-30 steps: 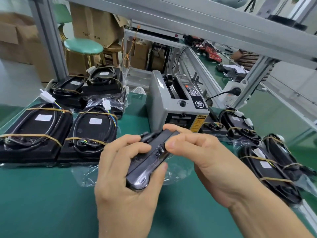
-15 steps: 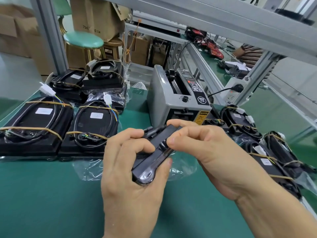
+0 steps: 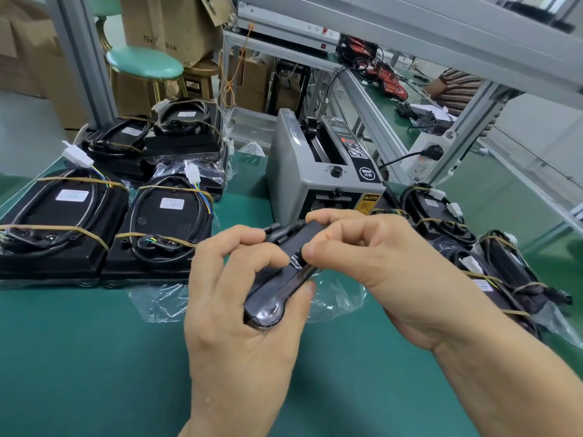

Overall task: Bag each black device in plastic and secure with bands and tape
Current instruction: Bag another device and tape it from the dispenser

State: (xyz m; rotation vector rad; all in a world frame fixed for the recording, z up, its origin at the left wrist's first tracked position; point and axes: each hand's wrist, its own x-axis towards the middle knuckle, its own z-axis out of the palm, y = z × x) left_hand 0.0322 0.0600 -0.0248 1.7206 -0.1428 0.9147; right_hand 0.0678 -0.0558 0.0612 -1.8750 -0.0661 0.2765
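Note:
A narrow black device (image 3: 273, 298) wrapped in clear plastic is held edge-on above the green table (image 3: 79, 357). My left hand (image 3: 243, 323) grips it from below, thumb and fingers curled round its body. My right hand (image 3: 372, 263) pinches its upper end, thumb and forefinger on the plastic. A clear plastic bag (image 3: 161, 301) lies flat on the table under my hands. Banded black devices (image 3: 164, 225) with coiled cables lie at the left, and more banded devices (image 3: 438, 216) lie at the right.
A grey tape dispenser (image 3: 318, 178) stands just behind my hands. A metal frame post (image 3: 82, 58) rises at the far left, with a green stool (image 3: 145, 63) and cardboard boxes behind. A white power strip (image 3: 426, 156) hangs on the right post. A person in a striped shirt (image 3: 457, 89) sits at another bench.
My hands keep hold of the device. The right fingers have shifted slightly along its upper end, and the view has tilted and moved a little closer.

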